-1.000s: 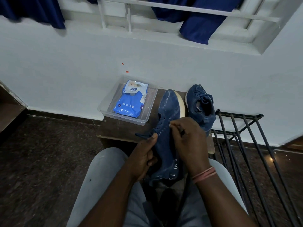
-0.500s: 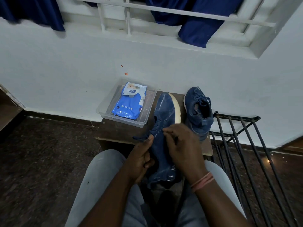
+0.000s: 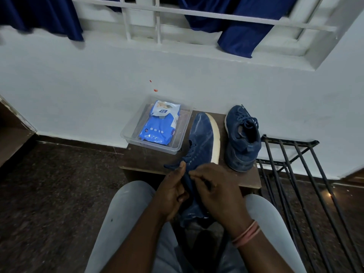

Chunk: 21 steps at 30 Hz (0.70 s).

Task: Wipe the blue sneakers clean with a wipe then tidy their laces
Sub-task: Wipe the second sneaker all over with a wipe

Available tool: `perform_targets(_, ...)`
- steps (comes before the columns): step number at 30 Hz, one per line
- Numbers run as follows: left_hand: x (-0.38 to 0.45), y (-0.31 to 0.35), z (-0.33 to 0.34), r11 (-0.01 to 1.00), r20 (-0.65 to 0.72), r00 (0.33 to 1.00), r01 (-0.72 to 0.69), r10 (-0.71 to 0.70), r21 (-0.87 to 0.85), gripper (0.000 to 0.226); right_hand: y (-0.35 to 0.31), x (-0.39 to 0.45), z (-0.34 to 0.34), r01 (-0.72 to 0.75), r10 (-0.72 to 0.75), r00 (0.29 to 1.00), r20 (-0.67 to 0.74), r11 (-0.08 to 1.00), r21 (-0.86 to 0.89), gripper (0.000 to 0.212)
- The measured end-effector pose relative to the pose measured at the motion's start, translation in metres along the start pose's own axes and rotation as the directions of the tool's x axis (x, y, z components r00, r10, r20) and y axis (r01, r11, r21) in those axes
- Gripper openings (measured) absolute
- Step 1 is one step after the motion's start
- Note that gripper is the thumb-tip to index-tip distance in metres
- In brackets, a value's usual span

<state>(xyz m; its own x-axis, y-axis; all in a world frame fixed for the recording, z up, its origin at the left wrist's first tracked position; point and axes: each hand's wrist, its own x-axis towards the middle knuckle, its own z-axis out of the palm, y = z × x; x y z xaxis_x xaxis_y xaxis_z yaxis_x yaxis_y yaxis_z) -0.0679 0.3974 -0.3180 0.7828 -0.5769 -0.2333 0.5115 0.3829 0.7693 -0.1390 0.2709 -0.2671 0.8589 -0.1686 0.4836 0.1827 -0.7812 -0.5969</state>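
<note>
One blue sneaker [image 3: 202, 140] with a white sole lies tilted on its side, heel over my lap and toe on the small wooden table [image 3: 149, 158]. My left hand [image 3: 173, 192] pinches its dark blue lace near the eyelets, a lace end sticking out to the left. My right hand [image 3: 214, 190] curls over the sneaker's tongue area, fingers pinching the lace too. The second blue sneaker [image 3: 241, 138] stands upright on the table's right side, laces loose on top. A blue pack of wipes [image 3: 159, 123] lies in a clear plastic tray [image 3: 177, 149].
A black metal rack [image 3: 295, 174] stands right of the table. White wall and window grille with blue curtains [image 3: 236, 30] lie behind. Dark speckled floor spreads to the left. My grey-trousered knees frame the sneaker.
Both hands with the sneaker have shifted slightly toward me and lower in view; the fingers keep working the lace. The second sneaker and the tray have not moved.
</note>
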Motion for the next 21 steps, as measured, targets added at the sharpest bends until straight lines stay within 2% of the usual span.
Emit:
perform_targets(2,-0.001,0.000,0.003,1.000,0.013,1.000,0.009,-0.009,-0.003,0.033,0.008,0.006,-0.002,0.001,-0.001,1.000,-0.019,0.999,-0.040,0.014)
perform_targets(6,0.000,-0.002,0.004,0.999,-0.008,1.000,0.030,-0.030,0.025,0.036,0.024,0.021,-0.009,-0.147,0.134,0.974,-0.180,0.987,-0.059,0.013)
perform_targets(10,-0.001,0.001,0.002,1.000,-0.026,0.999,0.020,-0.020,0.001,0.030,-0.001,0.000,0.001,-0.028,0.028,1.000,-0.004,1.000,0.009,0.014)
perform_targets(12,-0.001,0.001,0.003,1.000,-0.024,0.999,0.023,-0.023,0.003,0.031,-0.001,-0.003,0.004,-0.010,0.010,1.000,0.012,1.000,-0.026,0.013)
perform_targets(15,-0.005,0.004,0.009,0.999,-0.016,0.999,0.039,-0.039,0.016,0.028,0.019,0.011,-0.002,-0.101,0.085,0.984,-0.155,0.990,-0.102,0.014)
perform_targets(17,-0.007,0.005,0.013,0.999,-0.018,0.999,0.051,-0.050,0.019,0.031,0.021,0.013,-0.005,-0.143,0.121,0.971,-0.208,0.985,-0.094,0.014)
perform_targets(21,-0.004,0.003,0.007,0.999,-0.039,0.998,0.039,-0.039,0.007,0.028,0.003,-0.003,0.002,-0.051,0.052,0.998,-0.034,0.998,0.036,0.011)
